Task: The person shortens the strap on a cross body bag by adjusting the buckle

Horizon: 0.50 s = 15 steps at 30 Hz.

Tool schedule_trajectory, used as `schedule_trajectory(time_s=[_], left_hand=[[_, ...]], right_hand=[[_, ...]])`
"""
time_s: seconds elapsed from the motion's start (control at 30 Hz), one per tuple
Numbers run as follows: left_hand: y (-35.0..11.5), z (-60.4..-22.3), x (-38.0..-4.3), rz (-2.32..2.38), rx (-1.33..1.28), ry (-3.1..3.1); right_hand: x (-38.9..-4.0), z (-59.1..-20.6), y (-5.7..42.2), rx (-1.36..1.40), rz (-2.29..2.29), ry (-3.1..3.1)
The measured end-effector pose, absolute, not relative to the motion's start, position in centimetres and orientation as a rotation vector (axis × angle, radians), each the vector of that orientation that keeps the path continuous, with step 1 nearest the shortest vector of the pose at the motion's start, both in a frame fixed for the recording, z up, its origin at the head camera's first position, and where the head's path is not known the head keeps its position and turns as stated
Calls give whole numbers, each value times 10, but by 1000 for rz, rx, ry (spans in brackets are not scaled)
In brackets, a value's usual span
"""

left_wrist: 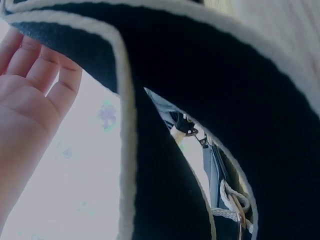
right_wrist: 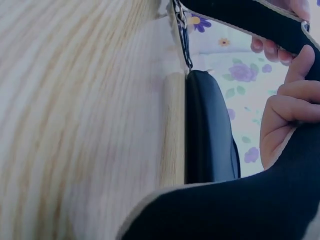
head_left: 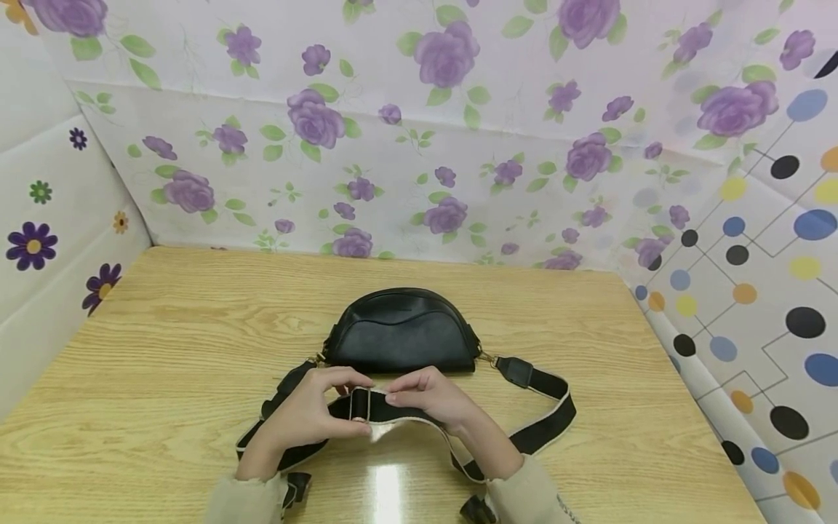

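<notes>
A black half-moon handbag [head_left: 402,335] stands on the table, its wide black strap with pale edging clipped on at both ends. In the head view my left hand [head_left: 314,411] pinches the strap at its metal slider buckle [head_left: 360,405], thumb below and fingers above. Just right of the buckle, my right hand [head_left: 435,397] pinches the strap [head_left: 393,409] between thumb and fingers. This stretch of strap is raised in front of the bag. Strap loops fill much of the left wrist view, while the right wrist view shows the bag [right_wrist: 210,130] side-on behind the strap [right_wrist: 240,212].
The wood-grain table [head_left: 196,313] is backed by a sheet with purple flowers [head_left: 445,145]. A dotted sheet [head_left: 772,306] hangs on the right, a flower-printed one [head_left: 39,218] on the left. The strap's right loop [head_left: 556,422] lies on the table beside my right forearm.
</notes>
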<state>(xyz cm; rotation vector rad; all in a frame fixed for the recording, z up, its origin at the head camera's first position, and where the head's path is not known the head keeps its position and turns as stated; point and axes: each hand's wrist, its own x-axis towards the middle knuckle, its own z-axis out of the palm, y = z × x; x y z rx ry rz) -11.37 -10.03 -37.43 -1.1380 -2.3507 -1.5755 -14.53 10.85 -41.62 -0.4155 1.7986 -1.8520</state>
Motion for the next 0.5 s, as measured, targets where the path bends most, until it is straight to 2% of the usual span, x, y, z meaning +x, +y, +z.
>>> schedule_trajectory(time_s=[0.23, 0.5], left_hand=[[-97, -375, -115, -1575, -1163, -2349], [-100, -405, -128, -1573, -1173, -2326]], right_hand=[[-145, -416, 105, -437, -1871, 1785], [-145, -415, 102, -446, -1855, 1782]])
